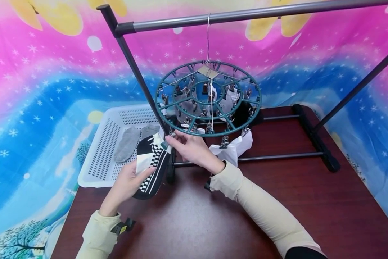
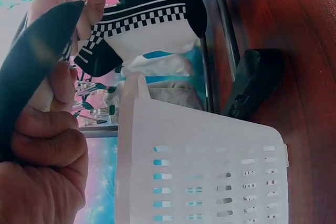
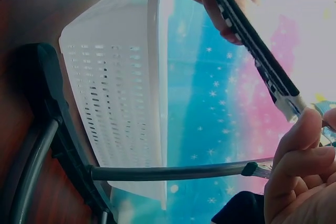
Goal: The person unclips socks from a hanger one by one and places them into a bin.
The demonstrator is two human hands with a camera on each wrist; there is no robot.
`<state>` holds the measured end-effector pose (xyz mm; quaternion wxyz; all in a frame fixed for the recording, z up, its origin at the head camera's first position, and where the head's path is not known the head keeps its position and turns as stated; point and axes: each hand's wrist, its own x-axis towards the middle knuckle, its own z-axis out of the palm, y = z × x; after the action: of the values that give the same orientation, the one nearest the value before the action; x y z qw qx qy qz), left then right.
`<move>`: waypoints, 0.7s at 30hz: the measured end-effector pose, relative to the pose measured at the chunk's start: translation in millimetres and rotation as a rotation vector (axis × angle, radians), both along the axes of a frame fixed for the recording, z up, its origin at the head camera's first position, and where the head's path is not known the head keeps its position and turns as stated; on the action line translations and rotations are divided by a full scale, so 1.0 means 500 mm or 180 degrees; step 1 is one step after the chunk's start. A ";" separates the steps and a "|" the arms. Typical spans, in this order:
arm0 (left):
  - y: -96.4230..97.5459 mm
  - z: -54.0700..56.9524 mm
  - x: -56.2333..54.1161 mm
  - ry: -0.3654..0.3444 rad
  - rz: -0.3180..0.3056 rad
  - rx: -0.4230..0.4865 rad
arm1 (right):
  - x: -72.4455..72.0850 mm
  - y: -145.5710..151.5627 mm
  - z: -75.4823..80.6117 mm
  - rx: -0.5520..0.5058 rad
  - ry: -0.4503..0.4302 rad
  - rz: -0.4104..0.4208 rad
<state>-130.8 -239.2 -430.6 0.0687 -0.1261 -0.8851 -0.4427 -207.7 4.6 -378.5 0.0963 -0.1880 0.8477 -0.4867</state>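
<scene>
My left hand (image 1: 126,183) grips a black and white checkered sock (image 1: 150,169), thumb on its near face. The sock is held at a slant by the left side of a round green clip hanger (image 1: 158,102). At the sock's upper end, my right hand (image 1: 195,149) pinches a small metal clip (image 1: 172,133) at the hanger's rim; whether the clip has closed on the fabric is hidden by the fingers. In the right wrist view the sock (image 3: 257,51) is seen edge-on, its tip touching the right thumb. Another checkered sock (image 2: 147,30) hangs behind in the left wrist view.
A white perforated basket (image 1: 93,169) holds grey socks (image 1: 128,144) at the left. The hanger hangs from a dark metal rack bar (image 1: 168,24); white socks (image 1: 242,144) are clipped on it. Rack feet (image 1: 330,160) stand on the reddish-brown table (image 1: 194,223).
</scene>
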 end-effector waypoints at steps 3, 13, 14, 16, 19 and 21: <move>-0.002 -0.002 -0.001 -0.0019 -0.0005 0.0002 | -0.005 -0.004 -0.002 0.0031 0.0080 -0.0070; -0.002 -0.003 0.000 0.0017 0.0000 -0.0045 | -0.009 -0.009 -0.002 -0.0202 0.0093 -0.0143; -0.003 -0.003 -0.001 0.0015 -0.0004 -0.0043 | -0.008 -0.009 -0.001 -0.0226 0.0063 -0.0138; -0.004 -0.003 -0.001 0.0001 -0.0017 -0.0027 | -0.008 -0.010 0.000 -0.0283 0.0008 -0.0139; -0.007 -0.002 -0.002 -0.0013 -0.0028 0.0004 | -0.009 -0.012 0.000 -0.0405 -0.0053 -0.0163; -0.009 -0.001 -0.001 -0.0030 -0.0040 0.0022 | -0.009 -0.014 -0.002 -0.0508 -0.0042 -0.0181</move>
<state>-131.4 -243.9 -431.2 0.0622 -0.1293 -0.8831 -0.4468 -212.5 -2.6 -379.3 0.0728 -0.1678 0.8105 -0.5564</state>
